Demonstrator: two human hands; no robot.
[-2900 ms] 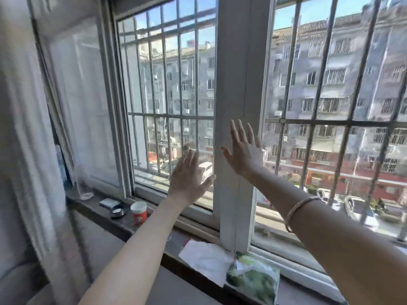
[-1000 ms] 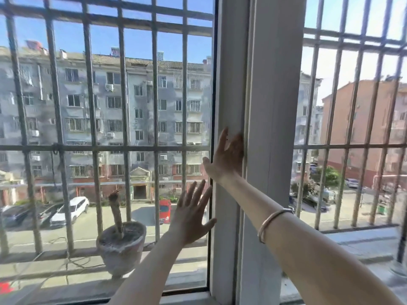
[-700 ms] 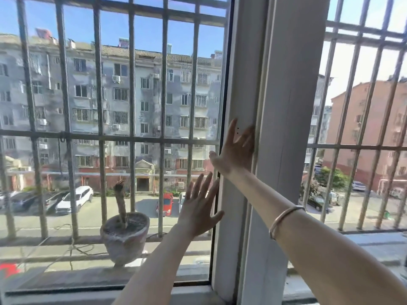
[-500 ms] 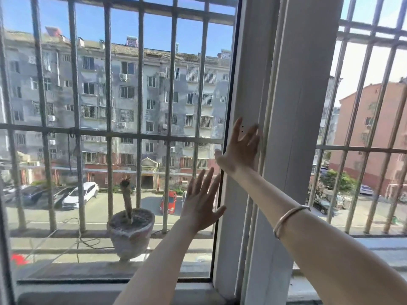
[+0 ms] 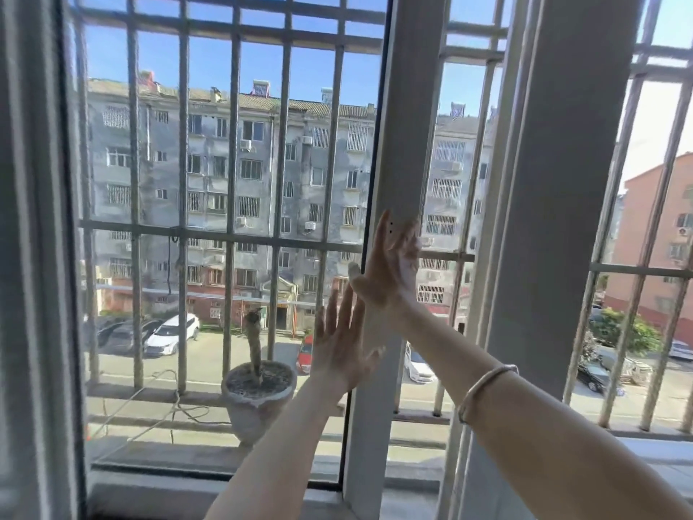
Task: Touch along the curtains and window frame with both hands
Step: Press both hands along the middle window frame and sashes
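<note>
A white window frame has a narrow upright sash post (image 5: 407, 152) in the middle and a wider post (image 5: 562, 204) to its right. My right hand (image 5: 390, 268) lies flat with its fingers apart against the narrow post, a metal bangle (image 5: 483, 388) on its wrist. My left hand (image 5: 343, 347) is lower and just left of that post, fingers spread, at the glass pane by the post's edge. Whether it touches is unclear. The frame's left upright (image 5: 37, 257) fills the left edge. No curtain is in view.
Metal security bars (image 5: 232, 234) stand outside the glass. A grey flower pot with a bare stump (image 5: 258, 388) sits on the outer ledge, with loose cable (image 5: 157, 407) beside it. The inner sill (image 5: 157, 493) runs along the bottom. Buildings and parked cars lie beyond.
The view has swung left, bringing the left upright into sight. A gap of glass now shows between the two posts. Both hands stay flat, the right still on the post.
</note>
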